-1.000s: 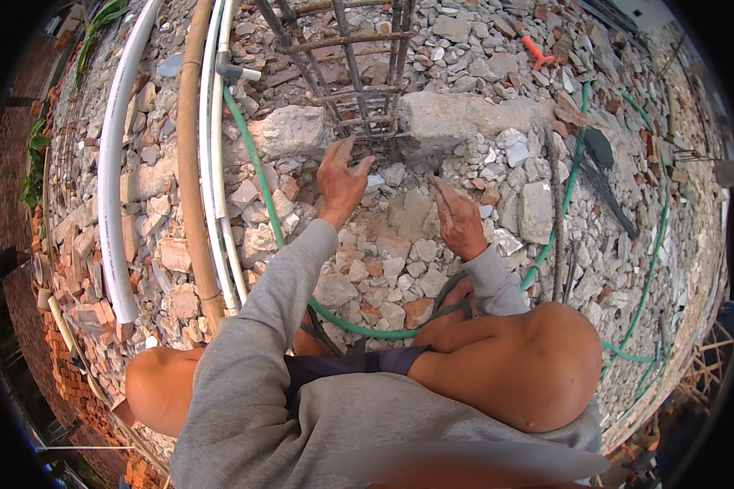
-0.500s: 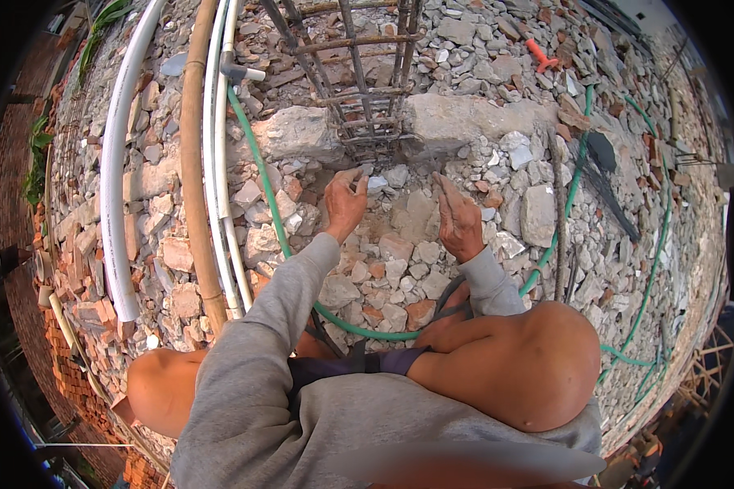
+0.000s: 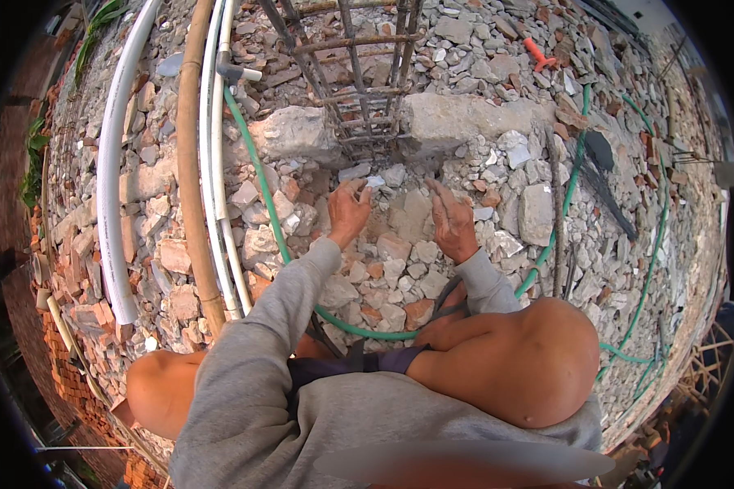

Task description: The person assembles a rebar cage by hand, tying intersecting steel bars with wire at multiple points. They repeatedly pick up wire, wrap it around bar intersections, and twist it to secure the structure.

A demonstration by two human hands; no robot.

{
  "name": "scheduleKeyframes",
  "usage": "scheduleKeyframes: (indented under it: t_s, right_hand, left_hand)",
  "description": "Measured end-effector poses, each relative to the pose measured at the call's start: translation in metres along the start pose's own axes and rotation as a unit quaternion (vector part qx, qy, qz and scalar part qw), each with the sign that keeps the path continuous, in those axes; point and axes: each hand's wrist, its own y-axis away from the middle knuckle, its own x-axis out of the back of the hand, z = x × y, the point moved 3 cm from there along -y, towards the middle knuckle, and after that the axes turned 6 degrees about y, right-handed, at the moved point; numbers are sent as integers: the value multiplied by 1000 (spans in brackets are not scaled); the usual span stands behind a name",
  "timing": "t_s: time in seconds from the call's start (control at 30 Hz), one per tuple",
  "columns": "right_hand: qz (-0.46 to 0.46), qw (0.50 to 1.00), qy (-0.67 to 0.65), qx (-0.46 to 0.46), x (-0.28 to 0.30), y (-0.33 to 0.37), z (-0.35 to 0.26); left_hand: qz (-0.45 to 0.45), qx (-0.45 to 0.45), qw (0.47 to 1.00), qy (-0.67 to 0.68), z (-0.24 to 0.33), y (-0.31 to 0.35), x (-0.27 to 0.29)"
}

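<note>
Both hands reach over broken rubble, just short of a rusty rebar cage (image 3: 367, 90) set in a gap of a concrete beam. My left hand (image 3: 349, 216) has loosely curled fingers, thumb a little apart, nothing visible in it; a small pale stone (image 3: 375, 181) lies by its fingertips. To the right, my right hand (image 3: 453, 224) is open with fingers stretched forward, low over the stones. A flat dusty patch (image 3: 412, 213) lies between the hands, with loose brick and concrete chunks (image 3: 394, 247) nearer to me.
A green hose (image 3: 261, 175) loops in front of my feet. On the left lie a bamboo pole (image 3: 189, 163), thin white pipes (image 3: 214, 163) and a thick white pipe (image 3: 110, 179). Concrete beam stubs (image 3: 477, 112) flank the cage. An orange-handled tool (image 3: 538, 55) rests at far right.
Both hands have drawn slightly back toward me. My left hand's fingers have moved away from the foot of the cage; the right hand has shifted a little left.
</note>
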Motion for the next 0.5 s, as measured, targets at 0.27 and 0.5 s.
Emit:
scheduleKeyframes:
  t_s: [0.27, 0.5]
  right_hand:
    - [-5, 997, -51, -49, -14, -22, 8]
    - [-20, 999, 37, -26, -44, -46, 17]
  left_hand:
    - [-2, 38, 999, 1, -2, 0, 0]
    - [18, 81, 997, -3, -1, -9, 0]
